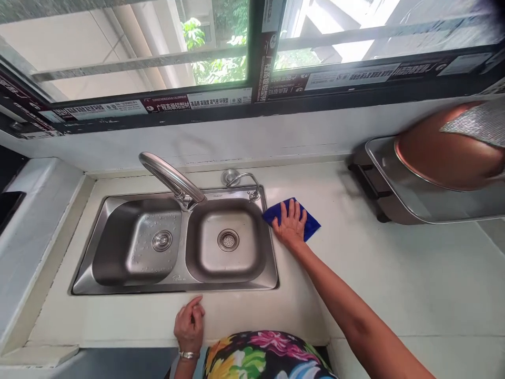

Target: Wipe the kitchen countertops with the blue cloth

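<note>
My right hand (290, 223) lies flat, fingers spread, pressing a blue cloth (311, 225) onto the white countertop (374, 263) just right of the steel double sink (272, 263). My left hand (190, 323) rests on the counter's front edge below the sink, fingers loosely curled and touching the surface, holding nothing. The sink's two basins are bare apart from their drains and some water drops in the left one. A curved tap (171, 179) reaches over the divider.
A copper-coloured pan (445, 152) sits in a steel tray (398, 195) at the right rear of the counter. A window runs along the back wall. A raised white ledge (27, 226) borders the counter on the left.
</note>
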{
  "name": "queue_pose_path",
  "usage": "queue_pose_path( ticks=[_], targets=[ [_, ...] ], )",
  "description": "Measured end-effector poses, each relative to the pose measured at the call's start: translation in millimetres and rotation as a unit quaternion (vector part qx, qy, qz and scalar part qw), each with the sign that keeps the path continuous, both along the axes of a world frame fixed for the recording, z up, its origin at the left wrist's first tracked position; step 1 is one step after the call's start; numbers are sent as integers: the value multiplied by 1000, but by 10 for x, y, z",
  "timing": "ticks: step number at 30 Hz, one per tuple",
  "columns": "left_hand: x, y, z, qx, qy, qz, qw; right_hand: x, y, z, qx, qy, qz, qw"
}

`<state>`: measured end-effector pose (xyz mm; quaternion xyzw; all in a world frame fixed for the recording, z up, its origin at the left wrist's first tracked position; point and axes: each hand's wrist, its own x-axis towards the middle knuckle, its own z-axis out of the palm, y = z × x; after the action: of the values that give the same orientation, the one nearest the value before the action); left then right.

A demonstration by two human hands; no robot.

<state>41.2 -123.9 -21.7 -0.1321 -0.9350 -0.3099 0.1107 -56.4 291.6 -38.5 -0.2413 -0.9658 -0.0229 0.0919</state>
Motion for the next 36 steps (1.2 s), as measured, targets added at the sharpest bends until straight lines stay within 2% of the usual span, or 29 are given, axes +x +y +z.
queue_pose_path(
  ticks=[8, 11, 13, 16, 20, 25, 32, 36],
  targets=[
    [0, 8, 27, -33, -8, 9, 999, -533, 328, -39, -27, 9, 27, 999],
    [5, -23, -19, -34, -14, 14, 999, -589, 378, -13, -30, 13, 41, 999],
    [1, -55, -66, -35, -21, 20, 999, -527, 354, 17, -28, 10, 48, 998],
    [-20, -106, -137, -30, -50, 36, 998, -297, 241, 47, -22, 8, 66, 998],
    [-55, -140, -193, -18, -101, 35, 994, 157, 26, 33, -16, 13, 88, 996],
    [-77, -98, -188, 3, -111, 63, 992, 773, -250, -7, -18, 23, 123, 992],
    [-102, -76, -174, 26, -124, 51, 991, 1677, -687, 0, -5, 40, 169, 985],
    [-98, -108, -195, 22, -120, 36, 992, 2071, -804, -27, 8, 40, 192, 980]
  ],
)
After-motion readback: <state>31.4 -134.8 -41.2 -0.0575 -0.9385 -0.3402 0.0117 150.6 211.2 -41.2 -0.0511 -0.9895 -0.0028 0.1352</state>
